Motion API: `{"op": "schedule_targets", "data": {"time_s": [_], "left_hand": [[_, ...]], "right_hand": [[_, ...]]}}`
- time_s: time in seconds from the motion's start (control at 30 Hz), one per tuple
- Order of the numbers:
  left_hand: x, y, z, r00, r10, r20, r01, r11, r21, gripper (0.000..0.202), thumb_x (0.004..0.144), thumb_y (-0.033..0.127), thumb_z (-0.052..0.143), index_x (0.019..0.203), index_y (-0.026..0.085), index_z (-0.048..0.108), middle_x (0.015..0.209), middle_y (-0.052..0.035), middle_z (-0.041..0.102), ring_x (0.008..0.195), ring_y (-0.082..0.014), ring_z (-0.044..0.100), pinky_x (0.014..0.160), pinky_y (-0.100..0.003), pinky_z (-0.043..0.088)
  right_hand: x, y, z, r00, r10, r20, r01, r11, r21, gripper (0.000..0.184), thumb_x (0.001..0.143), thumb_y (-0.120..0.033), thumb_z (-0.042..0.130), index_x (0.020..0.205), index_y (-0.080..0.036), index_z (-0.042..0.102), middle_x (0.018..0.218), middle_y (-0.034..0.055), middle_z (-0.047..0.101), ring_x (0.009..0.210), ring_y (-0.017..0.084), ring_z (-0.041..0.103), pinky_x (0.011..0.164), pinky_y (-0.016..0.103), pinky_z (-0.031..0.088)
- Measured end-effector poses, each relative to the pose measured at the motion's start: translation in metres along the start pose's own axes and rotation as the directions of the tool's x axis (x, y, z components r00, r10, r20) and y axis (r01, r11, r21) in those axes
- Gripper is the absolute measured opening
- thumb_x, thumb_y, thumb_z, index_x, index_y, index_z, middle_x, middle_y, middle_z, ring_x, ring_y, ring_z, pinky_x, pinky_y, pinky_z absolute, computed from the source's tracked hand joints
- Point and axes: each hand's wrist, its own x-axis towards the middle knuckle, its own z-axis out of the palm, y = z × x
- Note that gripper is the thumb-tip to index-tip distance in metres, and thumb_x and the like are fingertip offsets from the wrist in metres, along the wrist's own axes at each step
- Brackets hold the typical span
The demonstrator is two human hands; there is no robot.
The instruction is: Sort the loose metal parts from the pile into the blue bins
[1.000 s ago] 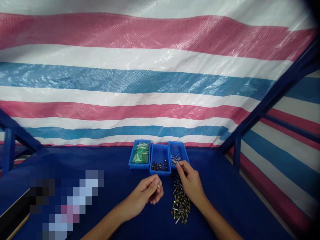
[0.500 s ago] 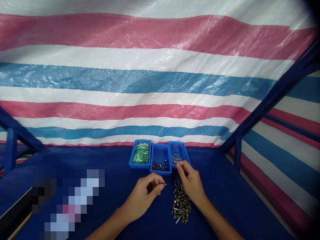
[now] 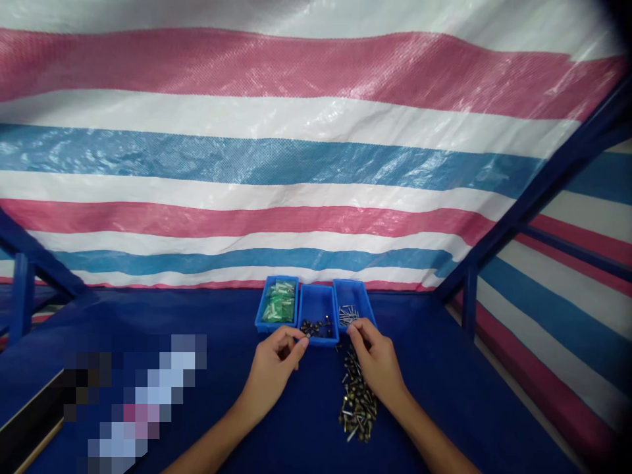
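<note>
My left hand [image 3: 275, 361] is closed in a pinch at the front rim of the middle blue bin [image 3: 317, 299]. A tiny metal piece seems to sit at its fingertips, too small to name. Small dark and brassy pieces [image 3: 313, 327] lie in the front of that bin. At the front edge of the right blue bin [image 3: 354, 293], my right hand [image 3: 378, 355] has thumb and forefinger pressed together; what they hold is hidden. Silver nail-like pins [image 3: 348, 315] lie in this bin. Below and beside my right hand spreads a pile of brass-headed metal pins [image 3: 358, 405].
A left blue bin [image 3: 260, 316] holds small green packets [image 3: 280, 304]. All stands on a dark blue table [image 3: 207, 368]. Striped sheeting [image 3: 276, 158] hangs behind, with a blue frame bar [image 3: 494, 247] at right. A blurred-out patch [image 3: 153, 395] covers things at left.
My left hand has moved left and away from me, from over the table to the middle bin's front rim. My right hand has stayed almost still.
</note>
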Motion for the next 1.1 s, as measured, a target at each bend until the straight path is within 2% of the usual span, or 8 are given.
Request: {"op": "schedule_targets", "data": {"time_s": [0.17,0.3,0.43,0.87,1.1], "left_hand": [[0.0058,-0.0017,0.0024,0.998,-0.049,-0.045,0.048,0.999,-0.024,0.038,0.097,0.055,0.073,0.086,0.019,0.069,0.057,0.0055,0.055,0.053,-0.0122,0.049,0.056,-0.022,0.036],[0.0099,0.0011,0.0023,0.996,-0.059,-0.069,0.057,0.998,-0.031,0.039,0.094,0.057,0.074,0.094,0.018,0.073,0.056,0.0061,0.056,0.052,-0.0128,0.049,0.056,-0.024,0.036],[0.0100,0.0015,0.0019,0.997,-0.067,-0.040,0.065,0.996,-0.058,0.040,0.096,0.056,0.073,0.101,0.016,0.075,0.056,0.0055,0.058,0.053,-0.0135,0.050,0.058,-0.025,0.036],[0.0100,0.0002,0.0019,0.997,-0.066,-0.035,0.067,0.998,0.019,0.042,0.098,0.055,0.070,0.107,0.016,0.080,0.058,0.0034,0.064,0.057,-0.0159,0.057,0.062,-0.026,0.042],[0.0082,0.0014,0.0012,0.997,-0.058,-0.047,0.060,0.997,0.052,0.046,0.097,0.057,0.070,0.115,0.016,0.082,0.059,0.0029,0.065,0.057,-0.0160,0.057,0.061,-0.025,0.044]], "right_hand": [[-0.0004,-0.0016,0.0001,1.000,-0.006,0.000,0.006,1.000,-0.008,0.035,0.109,-0.050,0.051,0.093,-0.023,0.065,0.070,-0.0050,0.054,0.061,0.014,0.049,0.061,0.023,0.037],[-0.0011,-0.0017,0.0004,1.000,-0.008,0.002,0.008,1.000,-0.015,0.034,0.109,-0.049,0.051,0.093,-0.023,0.066,0.070,-0.0047,0.055,0.061,0.014,0.048,0.061,0.023,0.037],[-0.0019,-0.0022,0.0006,1.000,-0.006,0.007,0.006,1.000,-0.019,0.036,0.109,-0.051,0.049,0.094,-0.023,0.066,0.072,-0.0032,0.058,0.062,0.014,0.049,0.061,0.023,0.039],[-0.0012,-0.0005,-0.0003,1.000,0.001,0.006,-0.001,1.000,-0.022,0.036,0.109,-0.052,0.049,0.094,-0.023,0.065,0.071,-0.0041,0.056,0.062,0.014,0.049,0.062,0.025,0.037],[-0.0018,-0.0006,0.0007,1.000,-0.002,-0.008,0.002,0.999,-0.039,0.037,0.109,-0.052,0.050,0.095,-0.023,0.067,0.073,-0.0031,0.061,0.062,0.015,0.053,0.062,0.024,0.039]]}}
